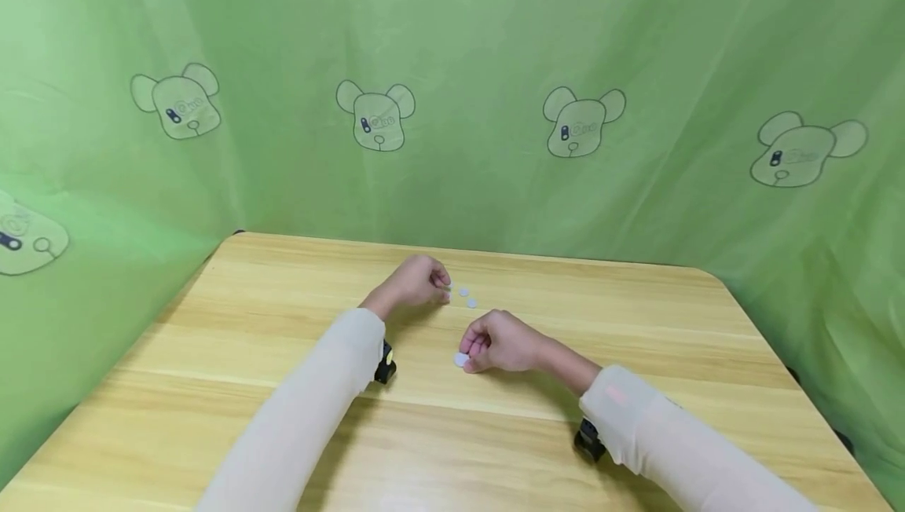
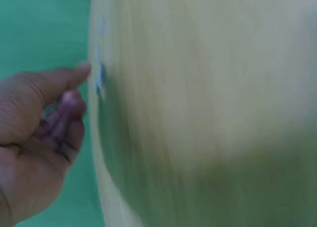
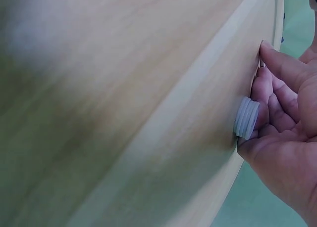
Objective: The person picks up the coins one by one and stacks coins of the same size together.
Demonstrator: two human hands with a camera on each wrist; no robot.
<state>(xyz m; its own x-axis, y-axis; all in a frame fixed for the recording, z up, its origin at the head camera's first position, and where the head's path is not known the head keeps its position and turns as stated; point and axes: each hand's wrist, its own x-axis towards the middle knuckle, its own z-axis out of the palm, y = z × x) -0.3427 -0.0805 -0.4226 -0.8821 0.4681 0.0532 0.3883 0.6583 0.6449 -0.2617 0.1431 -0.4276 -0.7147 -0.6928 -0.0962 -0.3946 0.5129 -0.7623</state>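
In the head view my left hand (image 1: 413,283) reaches toward the far part of the table. Its thumb and curled fingertips come together around a small white disc (image 1: 448,287), mostly hidden by them. Just right of it two more white discs (image 1: 467,298) lie flat. The left wrist view is blurred; pale discs (image 2: 100,76) show beyond the fingers of that hand (image 2: 42,118). Nearer to me, the right hand (image 1: 505,341) holds a short stack of translucent white discs (image 3: 246,118) at its curled fingers. From above, only one white disc (image 1: 460,359) shows beside the thumb.
The light wooden table (image 1: 212,371) has its far edge against a green curtain (image 1: 467,190) printed with bear heads. The curtain also hangs along both sides. A small black wrist camera (image 1: 385,364) sits at the left cuff, and another (image 1: 588,441) at the right.
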